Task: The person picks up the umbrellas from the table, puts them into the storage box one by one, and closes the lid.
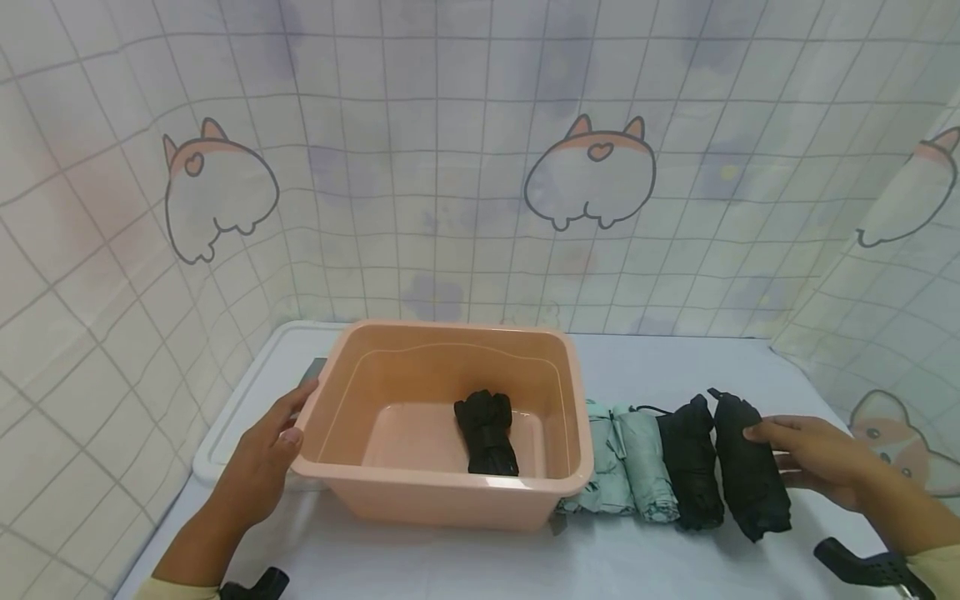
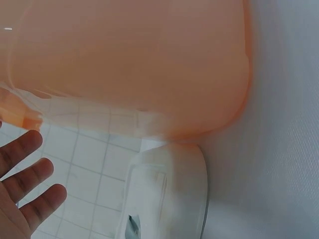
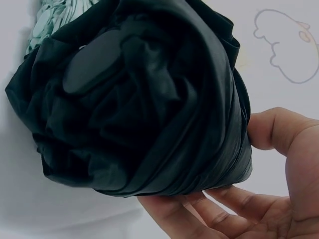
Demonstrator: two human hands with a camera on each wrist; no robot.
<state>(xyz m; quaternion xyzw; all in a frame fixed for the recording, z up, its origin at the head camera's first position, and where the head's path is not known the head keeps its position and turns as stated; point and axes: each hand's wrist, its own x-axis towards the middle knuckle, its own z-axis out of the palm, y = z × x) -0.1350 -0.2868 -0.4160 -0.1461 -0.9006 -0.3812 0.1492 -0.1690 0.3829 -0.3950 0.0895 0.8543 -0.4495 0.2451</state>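
Note:
A peach plastic basin (image 1: 435, 500) stands on the white table, with one folded black umbrella (image 1: 487, 429) lying inside it. My left hand (image 1: 288, 417) rests against the basin's left rim, thumb on the edge. In the left wrist view its fingers (image 2: 30, 184) are straight beside the basin wall (image 2: 139, 64). To the right of the basin lies a row of folded umbrellas: two mint ones (image 1: 633, 467) and two black ones. My right hand (image 1: 780, 450) grips the rightmost black umbrella (image 1: 750, 475). Up close, thumb and fingers (image 3: 209, 214) wrap round this umbrella (image 3: 139, 99).
A white lidded box (image 1: 240, 400) sits under the basin's left side by the wall and also shows as the white box (image 2: 169, 189) in the left wrist view. The other black umbrella (image 1: 693, 467) lies against the gripped one. Cartoon-print curtains enclose the table on three sides.

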